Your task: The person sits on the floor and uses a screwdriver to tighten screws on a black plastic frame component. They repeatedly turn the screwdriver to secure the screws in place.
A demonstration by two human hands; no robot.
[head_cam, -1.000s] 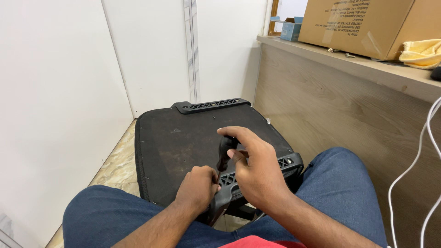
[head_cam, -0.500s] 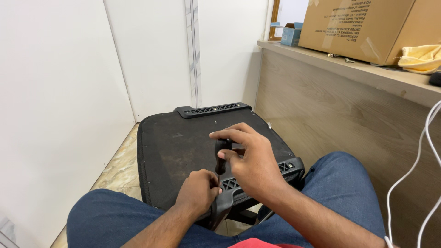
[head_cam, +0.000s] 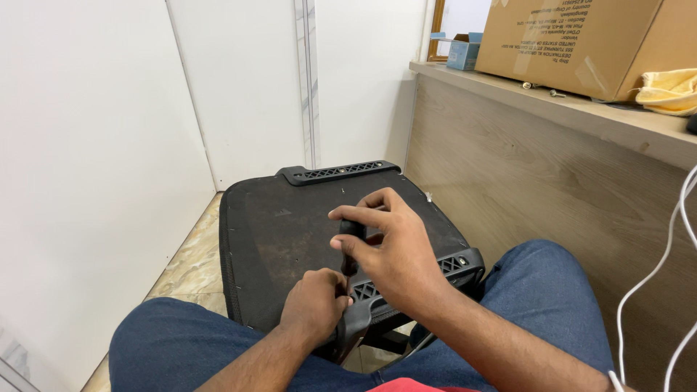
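Mesh chair panel (head_cam: pixel 290 239), black with a hard plastic frame, lies flat between the person's knees, its far edge toward the white wall and its near edge resting against the jeans-clad legs. At that near edge the frame carries a ribbed plastic bracket (head_cam: pixel 454 263), and a small black screwdriver handle (head_cam: pixel 353 239) stands upright over it. The right hand (head_cam: pixel 396 250) wraps around this handle, its fingers (head_cam: pixel 356 214) curled narrowly and the thumb pressing from the near side, so the handle is held firmly. The left hand (head_cam: pixel 314 305) sits just below, its fingers closed around the lower end of the tool or the frame edge; which of the two cannot be told, since the knuckles hide the contact. To the right rises a wooden surface (head_cam: pixel 552 109) bearing a cardboard box (head_cam: pixel 581 40), a yellow cloth (head_cam: pixel 671 91) and a small blue box (head_cam: pixel 465 52). White cables (head_cam: pixel 671 247) hang down its side. Marble-patterned floor (head_cam: pixel 185 265) shows at left.
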